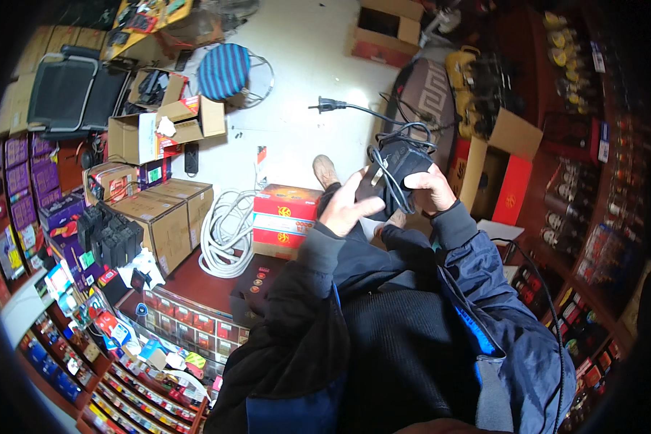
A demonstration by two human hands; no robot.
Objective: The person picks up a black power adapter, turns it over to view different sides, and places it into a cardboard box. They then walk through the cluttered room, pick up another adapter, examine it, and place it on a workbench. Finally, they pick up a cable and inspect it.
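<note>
A black box-shaped charger (405, 168) is held up in front of me, with its black cord (390, 186) bundled loosely across it. My right hand (432, 189) grips its right side, the thumb lying on top. Against the left side rests my left hand (346, 206), curled at the edge with its thumb over the near corner; the fingertips are partly hidden. From the bundle one length of cord runs out to the left and ends in a black two-pin plug (331, 105), hanging free above the floor.
Left of me are a red carton (286, 217), a coil of white cable (224, 239) and brown cartons (168, 217). A blue striped stool (224, 71) and a dark chair (76, 94) stand farther off. At right are an opened red box (512, 189) and shelves of packaged goods (557, 210).
</note>
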